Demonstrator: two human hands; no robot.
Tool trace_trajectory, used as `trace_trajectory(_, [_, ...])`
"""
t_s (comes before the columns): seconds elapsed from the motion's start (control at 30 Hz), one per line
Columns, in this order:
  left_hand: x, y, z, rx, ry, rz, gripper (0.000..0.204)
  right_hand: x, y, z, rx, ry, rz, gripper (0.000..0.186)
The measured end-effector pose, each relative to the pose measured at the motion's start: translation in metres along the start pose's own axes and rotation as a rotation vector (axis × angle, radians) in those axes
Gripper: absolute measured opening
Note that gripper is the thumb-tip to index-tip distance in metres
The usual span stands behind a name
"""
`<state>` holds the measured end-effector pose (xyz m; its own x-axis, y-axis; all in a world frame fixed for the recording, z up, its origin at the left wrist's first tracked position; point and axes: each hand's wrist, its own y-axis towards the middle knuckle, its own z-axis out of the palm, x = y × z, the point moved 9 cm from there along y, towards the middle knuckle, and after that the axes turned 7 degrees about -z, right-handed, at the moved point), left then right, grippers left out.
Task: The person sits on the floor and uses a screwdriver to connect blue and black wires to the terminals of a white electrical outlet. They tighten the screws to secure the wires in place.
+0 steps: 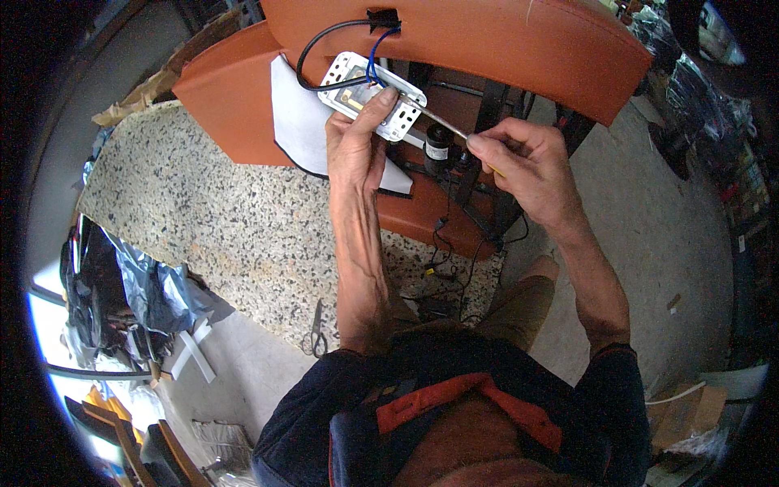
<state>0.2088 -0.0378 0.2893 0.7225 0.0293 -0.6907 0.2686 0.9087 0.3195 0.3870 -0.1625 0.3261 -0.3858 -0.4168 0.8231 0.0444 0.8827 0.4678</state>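
Observation:
My left hand (361, 142) holds a white wall-plate fitting (398, 118) from below, thumb across its front near several blue wires (372, 61). A black cable (312, 40) loops from a square cut-out (383, 20) in the orange upholstered panel (503, 28) to the plate. My right hand (527, 162) grips a screwdriver (442, 122) with a yellowish handle, its shaft reaching the plate beside my left thumb. Behind and below the plate are a white sheet with dark edging (296, 122) and a black cylindrical part (438, 150) on a dark metal frame.
A speckled foam board (203, 203) lies beneath, with scissors (318, 325) and black cables with plugs (438, 243). Plastic wrapping (162, 284) and white strips (192, 349) are at left. Grey concrete floor (657, 243) shows right, with wrapped items (673, 81) and cardboard (690, 410).

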Motion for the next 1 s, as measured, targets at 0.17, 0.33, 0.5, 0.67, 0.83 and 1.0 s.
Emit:
trace_trajectory(0.17, [0.012, -0.002, -0.005, 0.024, 0.036, -0.091, 0.023, -0.008, -0.001, 0.0, 0.018, -0.02, 0.0, 0.017])
trace_trajectory(0.33, [0.026, -0.002, -0.01, 0.107, -0.215, -0.194, 0.043, 0.009, -0.015, -0.018, -0.056, -0.231, -0.175, 0.016])
trace_trajectory(0.5, [0.019, -0.007, -0.017, 0.158, -0.32, -0.12, 0.046, 0.015, -0.026, -0.045, -0.245, -0.137, -0.293, 0.015])
trace_trajectory(0.67, [0.028, -0.014, -0.021, 0.208, -0.532, -0.176, 0.054, -0.007, -0.007, -0.016, -0.133, -0.005, -0.279, 0.013])
trace_trajectory(0.83, [0.037, -0.003, -0.03, 0.227, -0.455, -0.138, 0.055, -0.019, 0.01, 0.011, -0.12, 0.291, -0.12, 0.013])
trace_trajectory(1.0, [0.045, 0.011, -0.031, 0.291, -0.396, -0.079, 0.056, 0.021, 0.031, 0.041, -0.08, -0.088, -0.327, 0.011])
